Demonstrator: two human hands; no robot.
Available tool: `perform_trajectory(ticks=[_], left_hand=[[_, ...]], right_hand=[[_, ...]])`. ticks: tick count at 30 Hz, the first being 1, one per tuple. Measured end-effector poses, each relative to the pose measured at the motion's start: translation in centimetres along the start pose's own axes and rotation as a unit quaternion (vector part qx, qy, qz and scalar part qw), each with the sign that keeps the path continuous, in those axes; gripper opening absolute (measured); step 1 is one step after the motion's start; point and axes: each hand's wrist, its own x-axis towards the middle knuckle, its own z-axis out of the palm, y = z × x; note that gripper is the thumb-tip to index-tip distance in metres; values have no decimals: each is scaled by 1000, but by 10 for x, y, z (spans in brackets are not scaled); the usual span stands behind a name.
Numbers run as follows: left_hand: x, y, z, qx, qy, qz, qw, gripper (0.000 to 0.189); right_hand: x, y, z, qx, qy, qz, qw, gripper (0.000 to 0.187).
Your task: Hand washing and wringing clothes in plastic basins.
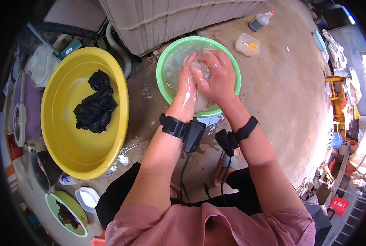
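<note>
A green plastic basin (pixel 160 80) with sudsy water stands on the wet floor before me. Inside it, my left hand (pixel 188 77) and my right hand (pixel 217 75) press together around a wet, pale beige cloth (pixel 202 100), whose lower part hangs towards the basin's near rim. Both hands are wet and sudsy. Black straps with small cabled devices sit on both wrists. To the left, a large yellow plastic tub (pixel 55 135) holds a crumpled, wet black cloth (pixel 97 107).
Beyond the green basin are a clear plastic container (pixel 243 50) with yellow pieces and a red-capped bottle (pixel 260 21). A ribbed grey panel (pixel 177 21) rises behind. At the lower left are a smaller green basin (pixel 84 229) with dark cloth and a white container (pixel 87 198).
</note>
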Motion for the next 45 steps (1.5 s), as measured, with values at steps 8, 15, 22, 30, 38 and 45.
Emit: perform_trajectory(ticks=[8,15,22,30,38,45], left_hand=[[-16,1,7,110,122,71,984,26],[8,9,-43,275,175,187,927,28],[31,9,-86,433,242,146,856,55],[-8,-14,-52,294,276,127,906,62],[-14,-44,-51,-13,257,-55,965,81],[19,-14,-24,-23,-95,79,992,43]], right_hand=[[3,54,27,140,-56,156,976,20],[-33,148,48,430,-96,533,722,17],[-94,142,93,17,-196,383,902,31],[-69,169,96,-74,-481,321,812,48],[-11,76,23,542,-39,508,668,15],[-27,-14,-29,473,63,304,824,59]])
